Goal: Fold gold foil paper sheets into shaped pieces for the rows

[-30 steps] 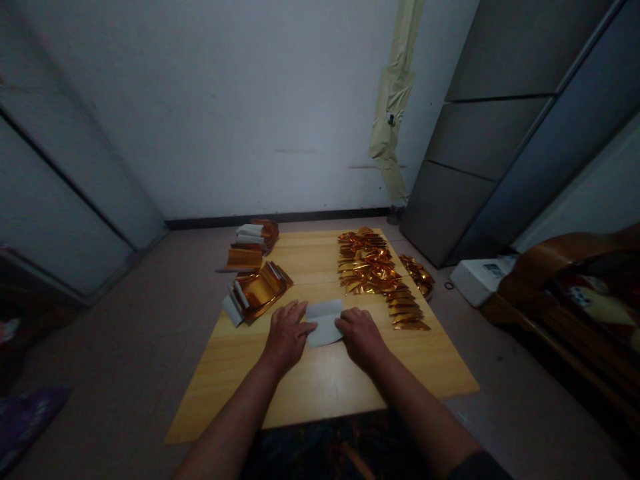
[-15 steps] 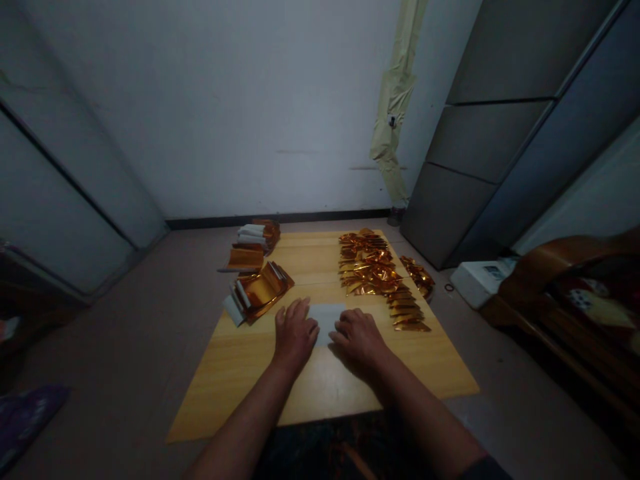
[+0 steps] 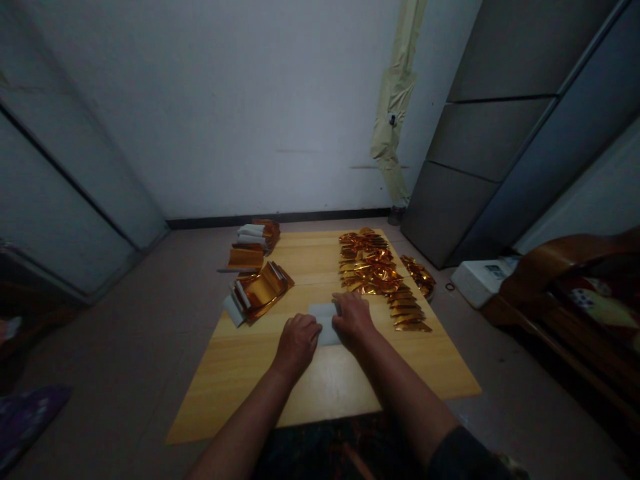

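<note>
Probably paper (image 3: 325, 325) between both hands (image 3: 298, 345) (image 3: 354, 319)

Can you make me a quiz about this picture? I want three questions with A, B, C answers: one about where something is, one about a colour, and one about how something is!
1. Where is the white paper?
A. On the floor
B. On the wooden board, between the hands
C. Taped to the wall

2. What colour is the shiny foil pile?
A. Blue
B. Green
C. Golden orange

3. How are the left hand and right hand?
A. Bare
B. In gloves
C. In mittens

Answers:
1. B, because the paper lies on the board between the hands.
2. C, because the foil gleams golden orange.
3. A, because skin shows on both hands.
</note>
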Tool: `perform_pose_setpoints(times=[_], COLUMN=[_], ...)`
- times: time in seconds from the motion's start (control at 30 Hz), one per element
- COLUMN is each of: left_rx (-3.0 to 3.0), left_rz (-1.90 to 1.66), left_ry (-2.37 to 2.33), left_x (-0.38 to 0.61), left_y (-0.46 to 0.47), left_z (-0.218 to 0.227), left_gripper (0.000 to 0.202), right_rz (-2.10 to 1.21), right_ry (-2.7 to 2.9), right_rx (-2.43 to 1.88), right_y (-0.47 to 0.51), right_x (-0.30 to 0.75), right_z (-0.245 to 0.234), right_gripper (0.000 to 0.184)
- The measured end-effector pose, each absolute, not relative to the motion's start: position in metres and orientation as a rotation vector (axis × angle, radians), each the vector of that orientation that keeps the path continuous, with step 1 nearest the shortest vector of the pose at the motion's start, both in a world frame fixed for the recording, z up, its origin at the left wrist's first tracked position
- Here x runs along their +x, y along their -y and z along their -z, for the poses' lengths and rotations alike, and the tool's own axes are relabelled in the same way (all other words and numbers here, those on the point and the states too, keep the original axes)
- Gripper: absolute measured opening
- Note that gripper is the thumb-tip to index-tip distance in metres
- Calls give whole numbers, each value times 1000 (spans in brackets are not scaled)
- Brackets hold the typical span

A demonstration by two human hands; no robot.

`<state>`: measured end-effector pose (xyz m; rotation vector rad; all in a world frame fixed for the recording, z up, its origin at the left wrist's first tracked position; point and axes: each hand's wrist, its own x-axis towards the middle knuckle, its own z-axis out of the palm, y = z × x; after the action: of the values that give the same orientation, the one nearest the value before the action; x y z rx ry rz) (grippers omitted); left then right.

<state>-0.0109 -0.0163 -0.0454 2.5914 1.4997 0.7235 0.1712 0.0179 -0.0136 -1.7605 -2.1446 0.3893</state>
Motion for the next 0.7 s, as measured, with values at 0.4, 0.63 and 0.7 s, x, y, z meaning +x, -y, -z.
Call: perform_pose_setpoints(times=[0.4,0.63,0.7], left_rx=[2608,2607,2570], left_rz=[-822,-737,-736], left_ry=[-1427,-1615,-1656], left_x=[-16,-13,-12], left_y=[20,30,32], left_z=[49,44,44], left_gripper=[18,18,24], right_rz=[-104,-81,-80], right_ry=[2391,2488,2489], right_rx=[-1399,-1383,-1382], right_y=[4,18,18], right_x=[173,180,180], right_z=[12,23,24], right_gripper=[16,24,25])
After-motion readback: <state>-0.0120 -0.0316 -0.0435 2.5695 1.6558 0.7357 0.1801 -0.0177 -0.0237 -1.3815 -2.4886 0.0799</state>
